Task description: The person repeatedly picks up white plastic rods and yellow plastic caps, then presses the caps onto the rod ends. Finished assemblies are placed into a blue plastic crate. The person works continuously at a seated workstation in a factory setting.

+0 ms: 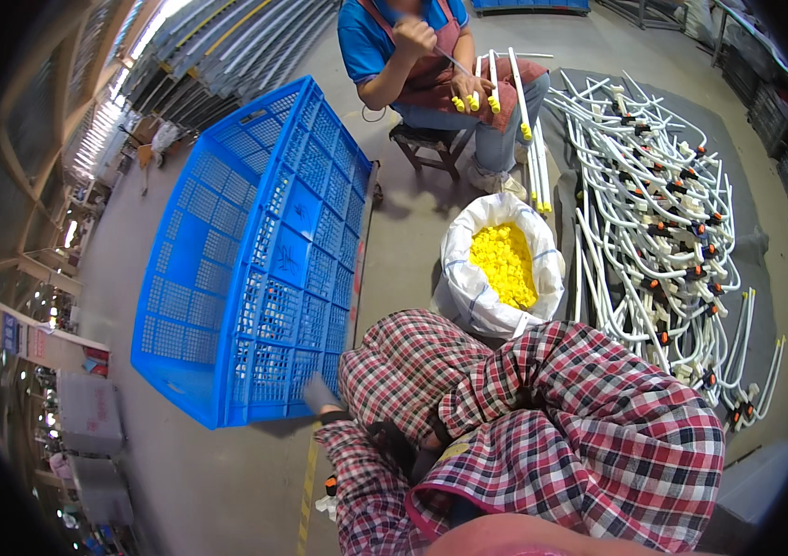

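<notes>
Look first at crate (301,250): standing on floor (199,482), to L of plaid-covered knees (413,357). Just beside its near lower corner, see L hand (323,400), blurred; can't tell whether touching crate or only near. Can't tell grip also: too smeared to judge how wide spread, w/ no held thing visible there. Among dark folds of plaid cloth, hardly find R hand; can't tell its grip or what is held.

Judging from this, prob. in a step of reaching low at crate side, rather than of joining parts. For next move, prob. need steady L hand, clear of crate edge, & R hand free from cloth.

By L sleeve (366,482), on floor, notice small fitting (329,489), orange, black & white. Just in front of knees, find bag (473,301), full of yellow caps (503,264). Farther R, on dark mat (760,287), see heap of tubes (654,222) w/ black/orange joints. Beyond bag, see co-worker (371,46) on stool (431,139), w/ one hand raised & yellow-ended tubes (517,93) at lap.
</notes>
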`<state>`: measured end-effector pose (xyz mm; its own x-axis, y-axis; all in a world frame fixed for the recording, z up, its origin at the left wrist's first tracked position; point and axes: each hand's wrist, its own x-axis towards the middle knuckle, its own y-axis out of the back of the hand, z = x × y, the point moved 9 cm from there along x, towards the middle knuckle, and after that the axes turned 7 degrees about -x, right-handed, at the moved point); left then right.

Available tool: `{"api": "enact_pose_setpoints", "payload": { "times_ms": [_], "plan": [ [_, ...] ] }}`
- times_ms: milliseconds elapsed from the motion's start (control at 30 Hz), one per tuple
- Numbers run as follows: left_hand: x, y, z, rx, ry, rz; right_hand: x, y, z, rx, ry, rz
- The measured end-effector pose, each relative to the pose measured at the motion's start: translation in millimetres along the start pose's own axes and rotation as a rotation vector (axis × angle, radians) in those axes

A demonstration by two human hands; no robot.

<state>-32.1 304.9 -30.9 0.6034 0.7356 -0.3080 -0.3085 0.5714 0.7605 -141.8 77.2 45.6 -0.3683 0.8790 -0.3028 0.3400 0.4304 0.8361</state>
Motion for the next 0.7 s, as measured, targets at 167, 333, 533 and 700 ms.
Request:
{"api": "enact_pose_setpoints", "payload": {
  "times_ms": [167,333,533,700],
  "plan": [
    [-103.9,189.0,158.3,0.347,-1.053,1.131,-2.0,-11.5,28.6,0.105,-0.022,-0.037],
    [-25.4,221.5,102.7,0.625,-0.511,0.926,5.1,-29.2,57.9,0.183,-0.061,-0.073],
    [22.4,241.3,51.5,0.684,-0.556,0.941,7.4,-55.5,78.9,0.257,-0.116,-0.129],
    [37.8,255.8,38.0,0.638,-0.516,0.944,-9.1,-62.3,83.6,0.248,-0.17,-0.124]
  ]
}}
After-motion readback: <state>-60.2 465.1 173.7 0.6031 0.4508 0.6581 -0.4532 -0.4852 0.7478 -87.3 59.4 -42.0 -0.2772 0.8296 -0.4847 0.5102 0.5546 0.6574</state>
